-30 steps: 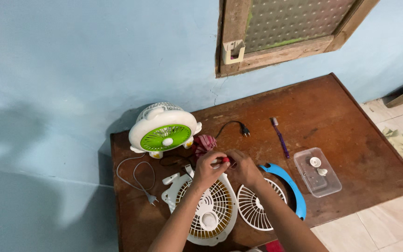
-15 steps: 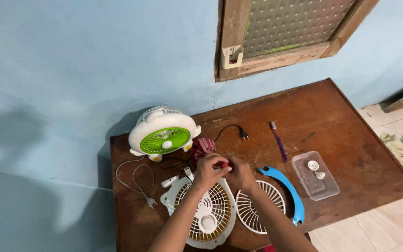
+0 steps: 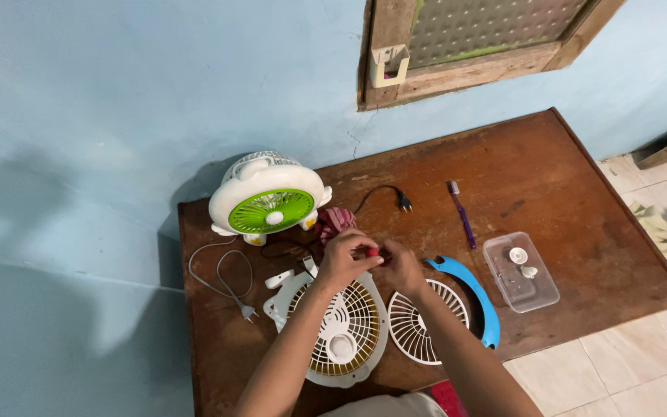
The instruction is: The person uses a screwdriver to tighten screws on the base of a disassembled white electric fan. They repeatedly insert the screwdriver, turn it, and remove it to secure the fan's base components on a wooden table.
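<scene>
My left hand [image 3: 343, 259] and my right hand [image 3: 399, 266] meet over the brown wooden table [image 3: 550, 177], both pinching a small red object [image 3: 374, 252] between their fingertips. Just below them lies a white fan body with a yellowish grille [image 3: 339, 328]. A loose white round grille [image 3: 426, 310] rests to its right, under my right forearm. A curved blue plastic piece [image 3: 478, 293] lies beside that grille.
A white and green fan [image 3: 266, 201] stands at the back left, with a reddish cloth [image 3: 335, 220] next to it. A white cord with plug [image 3: 225, 282], a black plug [image 3: 403, 202], a purple toothbrush [image 3: 462, 213] and a clear plastic box [image 3: 520, 272] with small parts lie around.
Both hands stay together over the fan parts, with only slight finger movement on the small red object. The view has shifted a little.
</scene>
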